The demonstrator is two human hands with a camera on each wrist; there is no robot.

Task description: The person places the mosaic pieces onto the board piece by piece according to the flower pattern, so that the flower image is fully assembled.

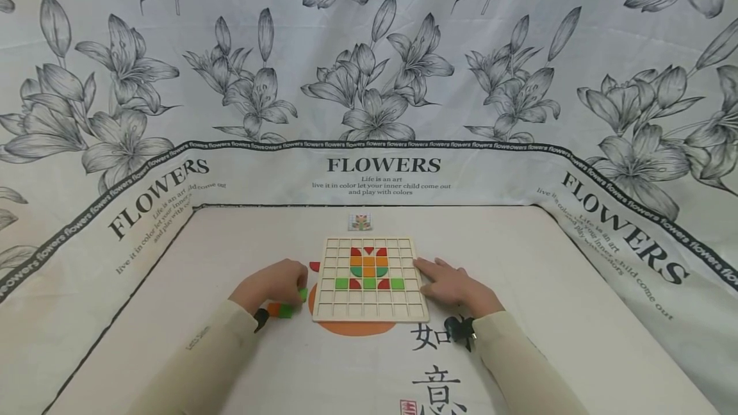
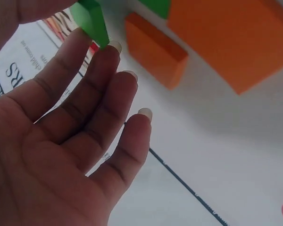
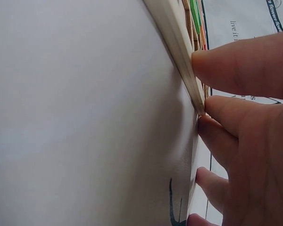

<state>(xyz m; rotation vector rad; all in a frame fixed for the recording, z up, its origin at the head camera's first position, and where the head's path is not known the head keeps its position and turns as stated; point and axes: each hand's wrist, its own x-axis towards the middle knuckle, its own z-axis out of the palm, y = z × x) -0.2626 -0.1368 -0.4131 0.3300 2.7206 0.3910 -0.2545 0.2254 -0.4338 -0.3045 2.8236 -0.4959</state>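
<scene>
My left hand (image 1: 277, 282) pinches a green block (image 2: 93, 22) between thumb and fingertips, left of the wooden grid board (image 1: 415, 308). On the board, red, orange, teal and green pieces form a flower-like pattern around its middle. The thumb and fingertips of my right hand (image 1: 455, 285) touch the board's right edge, and its fingers are extended. Beneath my left hand lie an orange block (image 2: 153, 52), a larger-looking orange piece (image 2: 236, 42) and a green piece (image 1: 285, 312). A red piece (image 1: 314, 266) lies beside the board's left edge.
A small picture card (image 1: 360, 221) with a similar flower pattern lies behind the board. The white tablecloth (image 1: 323, 376) has an orange disc print, partly under the board, and black characters. Flower-printed cloth (image 1: 380, 171) rises at the back and sides.
</scene>
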